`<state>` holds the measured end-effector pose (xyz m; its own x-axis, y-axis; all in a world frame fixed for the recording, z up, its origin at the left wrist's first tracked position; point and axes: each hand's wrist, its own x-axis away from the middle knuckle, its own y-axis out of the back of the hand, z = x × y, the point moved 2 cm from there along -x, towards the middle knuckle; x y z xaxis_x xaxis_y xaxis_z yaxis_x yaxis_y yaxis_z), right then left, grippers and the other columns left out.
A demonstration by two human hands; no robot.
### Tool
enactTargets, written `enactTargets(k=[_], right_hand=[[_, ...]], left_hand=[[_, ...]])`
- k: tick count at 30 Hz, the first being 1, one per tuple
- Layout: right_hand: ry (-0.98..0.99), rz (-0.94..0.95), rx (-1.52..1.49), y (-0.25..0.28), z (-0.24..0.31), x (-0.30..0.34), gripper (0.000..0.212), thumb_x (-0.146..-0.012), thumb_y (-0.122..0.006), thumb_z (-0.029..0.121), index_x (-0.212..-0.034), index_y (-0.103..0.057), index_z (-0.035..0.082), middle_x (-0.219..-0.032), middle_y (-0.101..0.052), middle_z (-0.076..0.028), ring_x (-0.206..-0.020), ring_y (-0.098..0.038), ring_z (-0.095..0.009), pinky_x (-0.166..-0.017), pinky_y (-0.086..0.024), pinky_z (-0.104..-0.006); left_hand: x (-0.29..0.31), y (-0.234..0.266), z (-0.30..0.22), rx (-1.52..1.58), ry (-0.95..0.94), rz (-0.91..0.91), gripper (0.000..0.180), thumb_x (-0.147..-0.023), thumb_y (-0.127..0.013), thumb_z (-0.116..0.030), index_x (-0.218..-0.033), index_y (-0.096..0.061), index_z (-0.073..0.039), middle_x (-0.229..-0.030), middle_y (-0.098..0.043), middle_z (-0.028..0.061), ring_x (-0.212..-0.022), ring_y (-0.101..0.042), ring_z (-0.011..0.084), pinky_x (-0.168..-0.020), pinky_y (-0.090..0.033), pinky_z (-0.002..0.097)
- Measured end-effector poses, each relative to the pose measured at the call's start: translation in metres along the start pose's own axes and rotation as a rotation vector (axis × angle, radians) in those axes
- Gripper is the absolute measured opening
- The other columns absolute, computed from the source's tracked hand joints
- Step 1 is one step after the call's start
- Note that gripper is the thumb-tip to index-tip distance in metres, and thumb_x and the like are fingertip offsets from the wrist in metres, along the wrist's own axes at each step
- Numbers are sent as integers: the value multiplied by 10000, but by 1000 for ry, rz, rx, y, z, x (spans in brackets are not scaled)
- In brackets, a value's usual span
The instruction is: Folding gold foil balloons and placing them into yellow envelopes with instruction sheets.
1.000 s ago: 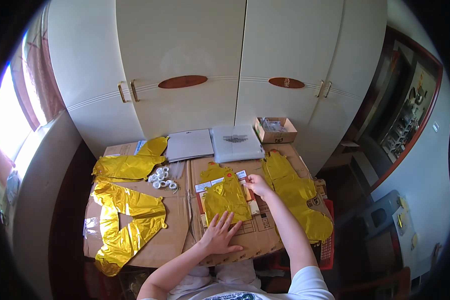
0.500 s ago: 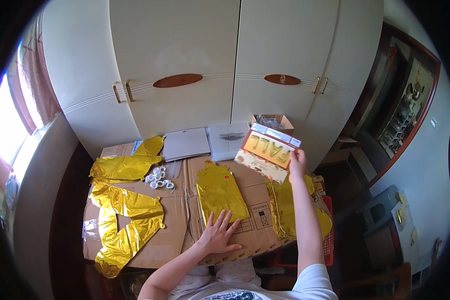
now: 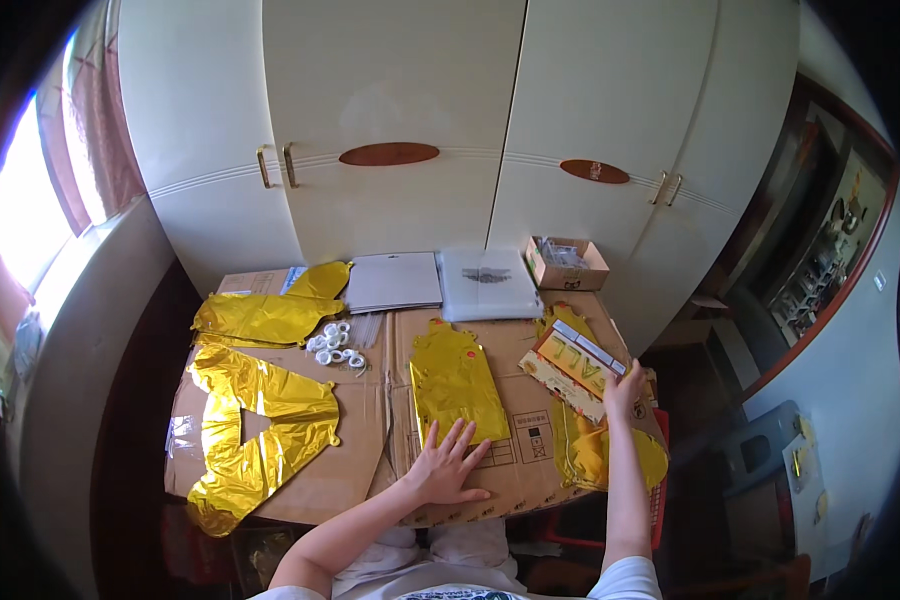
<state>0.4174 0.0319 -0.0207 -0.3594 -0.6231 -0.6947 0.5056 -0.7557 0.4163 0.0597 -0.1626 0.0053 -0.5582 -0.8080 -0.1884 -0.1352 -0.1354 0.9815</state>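
My left hand (image 3: 452,470) lies flat with fingers spread, touching the near edge of a folded gold foil balloon (image 3: 455,380) on the cardboard. In my right hand (image 3: 625,390) is a printed card (image 3: 568,372) with an orange panel and a leafy border, gripped at its right end. It is tilted over another gold foil balloon (image 3: 585,450), partly hiding it. To the left lies a flat, letter-shaped gold foil balloon (image 3: 305,400) with a hole in the middle. Beyond it rests one more gold foil balloon (image 3: 255,320).
Several small white ribbon rolls (image 3: 335,345) sit beside thin clear straws (image 3: 367,330). Along the back are a grey-white stack of sheets (image 3: 395,282), clear plastic bags (image 3: 490,290) and a small open box (image 3: 568,268). White cupboards (image 3: 390,90) stand behind the cardboard-covered table (image 3: 355,480).
My right hand has lowered the printed card toward the right balloon and nearer the table. The view has shifted a little; my left hand stays on the middle balloon.
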Motion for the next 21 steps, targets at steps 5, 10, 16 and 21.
enactTargets(k=[5,10,16,21], right_hand=[[257,861,-208,-2,105,51,243,-884,-574,21,-1101,-681,40,-1261,-617,-138,-1269,-501,-292,-1084,-369,-437],[621,840,-54,-21,126,67,252,-911,-550,69,-1096,-715,111,-1277,-627,-58,-1281,-504,-258,-1097,-368,-416],[680,930,-144,-27,130,70,321,-889,-537,75,-1134,-717,177,-1303,-615,-56,-1292,-498,-255,-1096,-366,-418],[759,951,-172,-20,130,76,362,-868,-532,59,-1141,-719,205,-1315,-606,-56,-1282,-508,-265,-1093,-366,-430]], left_hand=[[0,0,0,10,-10,-22,949,-832,-377,-805,-1474,-398,-106,-1502,-348,263,-1412,-304,434,-1093,-205,675],[-4,5,-1,-1,-24,-27,944,-827,-407,-797,-1478,-390,-114,-1488,-361,269,-1403,-315,437,-1086,-215,678],[4,5,0,-1,-22,10,947,-819,-405,-802,-1499,-359,-145,-1498,-351,254,-1409,-309,423,-1092,-193,683],[12,12,0,23,-62,15,947,-810,-465,-783,-1473,-397,-109,-1483,-356,271,-1382,-338,446,-1079,-228,681]])
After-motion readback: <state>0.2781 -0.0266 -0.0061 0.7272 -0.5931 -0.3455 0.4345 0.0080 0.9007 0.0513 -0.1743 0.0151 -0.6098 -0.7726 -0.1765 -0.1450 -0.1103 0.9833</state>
